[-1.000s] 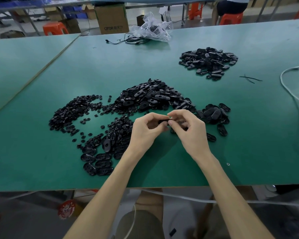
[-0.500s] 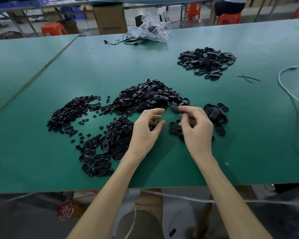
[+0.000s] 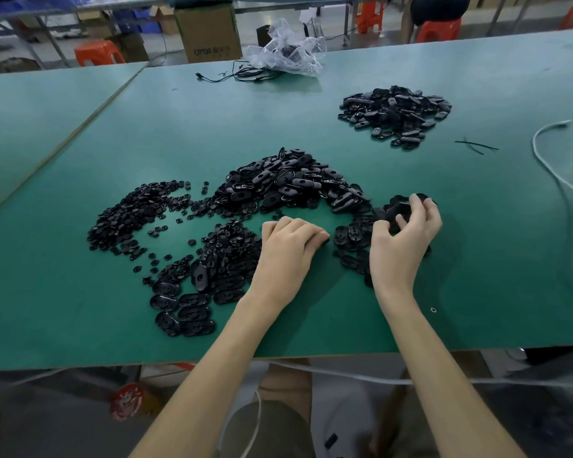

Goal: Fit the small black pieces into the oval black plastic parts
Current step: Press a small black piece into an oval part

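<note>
We count two hands: the left hand (image 3: 288,249) rests with fingertips curled onto the green table (image 3: 80,325), and the right hand (image 3: 407,236) curves half open over oval parts (image 3: 351,238). Whether either holds anything is hidden. Farther lie one spread of small pieces (image 3: 129,219), left, then a middle heap (image 3: 288,183) and a far heap (image 3: 394,114) of ovals.

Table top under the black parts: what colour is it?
The table top is green, clearest in the head view.

Hands parted — left hand (image 3: 288,249) down to the table (image 3: 311,127), right hand (image 3: 407,236) over oval parts (image 3: 351,236).
</note>
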